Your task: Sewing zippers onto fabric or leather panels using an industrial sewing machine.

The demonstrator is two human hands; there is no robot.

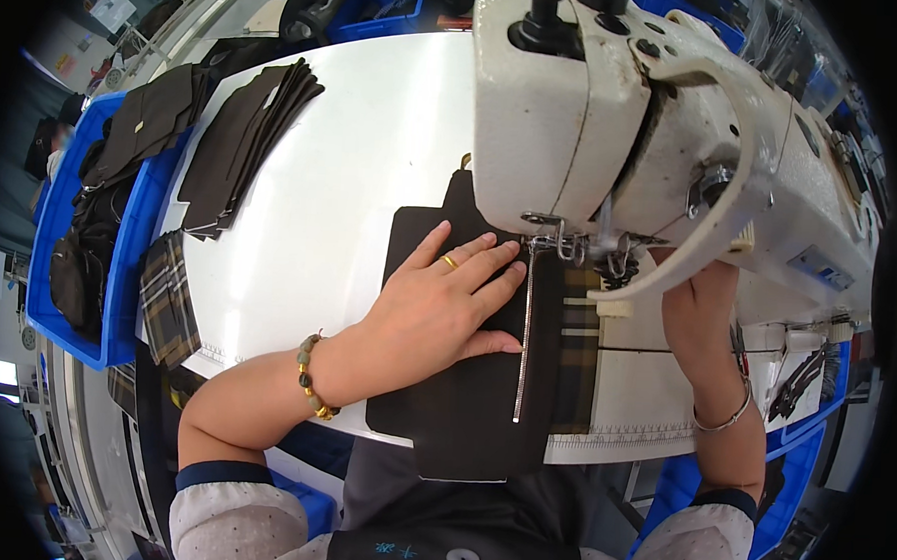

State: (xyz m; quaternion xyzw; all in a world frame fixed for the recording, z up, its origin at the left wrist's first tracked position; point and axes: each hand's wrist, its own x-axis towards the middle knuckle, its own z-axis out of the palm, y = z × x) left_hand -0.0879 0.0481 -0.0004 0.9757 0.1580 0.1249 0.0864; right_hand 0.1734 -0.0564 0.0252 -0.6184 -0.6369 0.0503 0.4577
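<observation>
A black fabric panel lies flat on the white table, its lower end hanging over the front edge. A silver-toothed zipper runs lengthwise along it, with the top by the presser foot of a white sewing machine. My left hand rests on the panel, fingers spread, fingertips and thumb beside the zipper. Brown plaid fabric shows along the panel's right side. My right hand reaches behind the machine's pale curved lever; its fingers are hidden there.
Several dark fabric pieces lie stacked at the table's left. Beside them stands a blue bin with black items; plaid cloth drapes at the table's edge. A ruler strip runs along the front edge. Dark tools lie at the right.
</observation>
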